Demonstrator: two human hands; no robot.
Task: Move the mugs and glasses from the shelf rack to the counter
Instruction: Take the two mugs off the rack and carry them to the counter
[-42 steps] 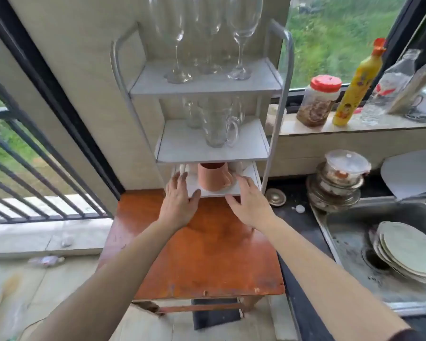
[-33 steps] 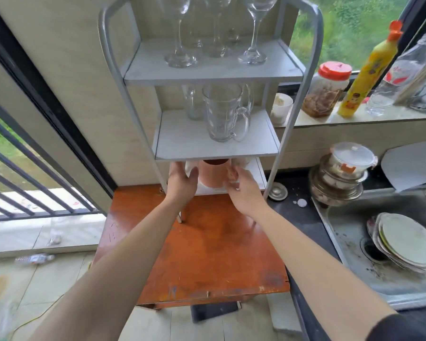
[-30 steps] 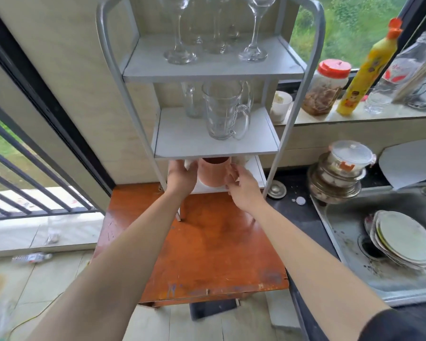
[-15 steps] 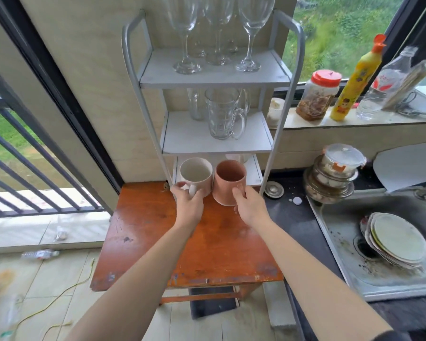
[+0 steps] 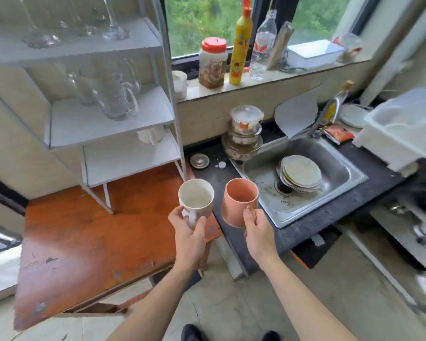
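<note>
My left hand (image 5: 190, 232) grips a white mug (image 5: 196, 198) by its handle. My right hand (image 5: 257, 231) holds a terracotta mug (image 5: 239, 200) by its side. Both mugs are upright in the air over the seam between the orange table (image 5: 84, 242) and the dark counter (image 5: 217, 178). The white shelf rack (image 5: 108, 124) stands at the left: wine glasses (image 5: 113, 30) on its top shelf, clear glass mugs (image 5: 113, 94) on the middle shelf, one white cup (image 5: 151, 135) at the back of the bottom shelf.
A steel sink (image 5: 303, 183) with stacked plates (image 5: 300, 172) sits right of the mugs. Stacked lidded bowls (image 5: 244, 134) and a sink strainer (image 5: 199, 160) stand on the counter. Jar, yellow bottle and clear bottle line the windowsill. A white dish rack (image 5: 401, 126) is far right.
Both hands have lifted the two mugs off the bottom shelf and carried them right, away from the rack toward the counter. The view has swung right toward the sink.
</note>
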